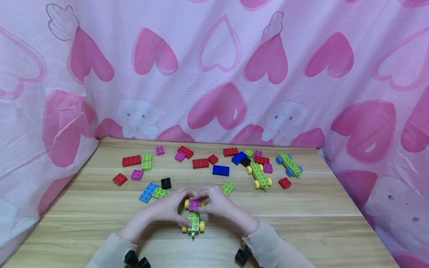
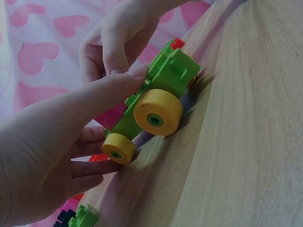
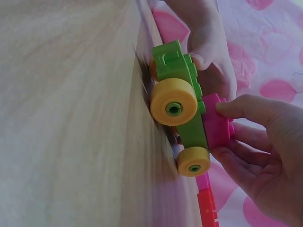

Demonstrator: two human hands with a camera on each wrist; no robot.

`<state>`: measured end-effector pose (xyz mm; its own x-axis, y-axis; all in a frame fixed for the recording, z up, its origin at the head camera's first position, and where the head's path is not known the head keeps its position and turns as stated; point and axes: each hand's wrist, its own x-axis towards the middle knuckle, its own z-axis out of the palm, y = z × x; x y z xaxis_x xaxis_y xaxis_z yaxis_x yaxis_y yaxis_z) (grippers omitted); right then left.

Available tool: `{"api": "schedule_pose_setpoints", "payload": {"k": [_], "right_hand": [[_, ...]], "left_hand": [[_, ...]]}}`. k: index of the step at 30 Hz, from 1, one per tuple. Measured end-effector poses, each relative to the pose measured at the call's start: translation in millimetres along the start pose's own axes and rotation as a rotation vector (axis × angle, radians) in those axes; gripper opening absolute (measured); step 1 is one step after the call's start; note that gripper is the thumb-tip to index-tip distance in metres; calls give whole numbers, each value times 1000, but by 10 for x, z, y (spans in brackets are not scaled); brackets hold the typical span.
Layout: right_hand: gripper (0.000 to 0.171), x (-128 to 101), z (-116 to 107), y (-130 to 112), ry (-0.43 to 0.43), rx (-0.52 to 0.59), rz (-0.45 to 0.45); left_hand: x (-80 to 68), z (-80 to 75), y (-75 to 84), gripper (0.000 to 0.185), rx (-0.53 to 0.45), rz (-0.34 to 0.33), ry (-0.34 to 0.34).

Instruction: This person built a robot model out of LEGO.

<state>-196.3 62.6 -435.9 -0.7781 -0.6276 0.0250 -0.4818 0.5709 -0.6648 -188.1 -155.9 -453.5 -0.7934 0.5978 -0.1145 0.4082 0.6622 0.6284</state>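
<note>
A lime-green toy car base (image 1: 194, 220) with yellow wheels (image 3: 173, 101) stands on the wooden table near its front. On the base's far end sits a magenta brick (image 1: 194, 204), studs up. My right hand (image 1: 216, 203) pinches this brick between thumb and fingers; the right wrist view shows its thumb (image 3: 229, 109) against the brick's side. My left hand (image 1: 169, 207) holds the car base, its thumb on top toward the near end. In the left wrist view, the left fingers (image 2: 92, 172) curl by the far wheel.
Loose red, green, magenta, blue and black bricks lie beyond the hands, including a light blue brick (image 1: 148, 192) and a black brick (image 1: 165, 183). At the right stand a yellow-wheeled car base (image 1: 259, 175) and a blue-wheeled one (image 1: 289, 164). A pink heart-patterned curtain (image 1: 214, 74) hangs behind.
</note>
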Motion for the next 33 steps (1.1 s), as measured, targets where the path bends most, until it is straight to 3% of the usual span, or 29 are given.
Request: {"api": "schedule_pose_setpoints", "payload": {"k": [8, 33], "right_hand": [[32, 1, 19, -25, 19, -31, 20], [32, -19, 66, 47, 36, 26, 31]], "left_hand": [[-7, -10, -15, 88, -3, -8, 3], [-7, -3, 4, 89, 13, 10, -5]]}}
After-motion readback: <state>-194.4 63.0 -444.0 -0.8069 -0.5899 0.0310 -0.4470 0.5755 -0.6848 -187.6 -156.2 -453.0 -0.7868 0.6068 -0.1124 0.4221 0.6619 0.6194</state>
